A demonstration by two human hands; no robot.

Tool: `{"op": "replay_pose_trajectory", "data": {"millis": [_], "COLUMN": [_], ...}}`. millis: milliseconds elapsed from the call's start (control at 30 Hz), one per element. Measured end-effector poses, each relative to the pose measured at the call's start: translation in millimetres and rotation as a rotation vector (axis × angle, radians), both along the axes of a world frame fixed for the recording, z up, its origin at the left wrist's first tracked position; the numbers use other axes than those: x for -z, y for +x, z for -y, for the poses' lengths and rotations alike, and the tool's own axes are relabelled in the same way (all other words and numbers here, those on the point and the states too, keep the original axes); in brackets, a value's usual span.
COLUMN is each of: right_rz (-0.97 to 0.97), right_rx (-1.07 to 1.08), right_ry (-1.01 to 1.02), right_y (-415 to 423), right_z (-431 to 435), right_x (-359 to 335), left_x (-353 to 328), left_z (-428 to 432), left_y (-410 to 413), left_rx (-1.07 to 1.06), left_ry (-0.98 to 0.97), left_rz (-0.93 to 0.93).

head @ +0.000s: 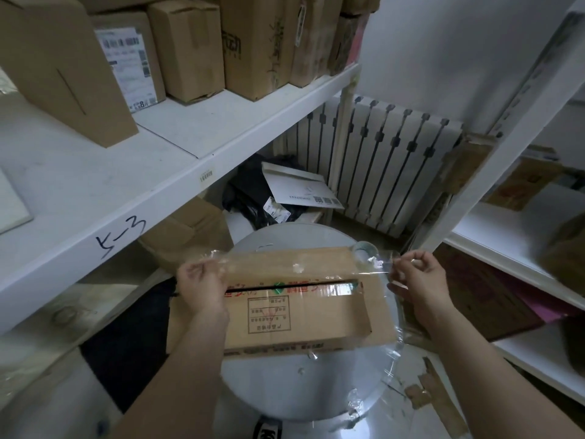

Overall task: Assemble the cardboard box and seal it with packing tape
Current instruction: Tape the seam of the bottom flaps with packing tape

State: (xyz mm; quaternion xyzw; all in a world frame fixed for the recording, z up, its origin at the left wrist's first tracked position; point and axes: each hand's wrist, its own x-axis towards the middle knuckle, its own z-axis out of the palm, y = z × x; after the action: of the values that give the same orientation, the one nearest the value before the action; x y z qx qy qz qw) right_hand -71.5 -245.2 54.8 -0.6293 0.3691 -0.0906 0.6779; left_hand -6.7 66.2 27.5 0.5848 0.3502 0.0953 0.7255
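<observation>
A brown cardboard box [285, 315] with red and green print lies on a round grey table [300, 384], its top flaps closed with a dark slit between them. A strip of clear packing tape [294, 264] is stretched above the box's far flap. My left hand [202, 286] pinches the strip's left end at the box's left edge. My right hand [418, 277] pinches the right end beyond the box's right edge. A clear tape roll [364, 253] sits at the box's far right corner.
A white shelf [95, 198] marked "5-3" holds several cardboard boxes [186, 49] on the left. A radiator [389, 166] stands behind, with black bags and a white envelope [300, 188] in front. More shelves [519, 236] stand right. Cardboard scraps [433, 394] lie on the floor.
</observation>
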Motion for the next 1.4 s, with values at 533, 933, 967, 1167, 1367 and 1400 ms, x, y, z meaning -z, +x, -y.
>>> {"op": "replay_pose_trajectory", "data": {"millis": [533,933,967,1167,1367,1400], "right_rz": [-0.099,-0.218,-0.218,-0.185,-0.12,-0.12], "right_rx": [0.058,0.055,0.05,-0.006,0.001,-0.017], "right_ry": [0.057,0.024,0.025,0.091,0.169,0.16], "right_y": [34,48,49,57,68,69], "right_z": [-33,-38,-38,-39,-44,-44], "right_x": [39,72,76,92,99,99], "left_x": [46,79,82,92,98,98], "left_z": [-74,-85,-85,-91,-98,-98], "left_y": [28,25,26,36,36,36], "left_rx": [0.248,0.276,0.275,0.278,0.31,0.314], "left_ry": [0.456,0.5,0.459,0.33,0.316,0.33], "left_rz": [-0.133,-0.202,-0.209,-0.192,-0.196,-0.185]}}
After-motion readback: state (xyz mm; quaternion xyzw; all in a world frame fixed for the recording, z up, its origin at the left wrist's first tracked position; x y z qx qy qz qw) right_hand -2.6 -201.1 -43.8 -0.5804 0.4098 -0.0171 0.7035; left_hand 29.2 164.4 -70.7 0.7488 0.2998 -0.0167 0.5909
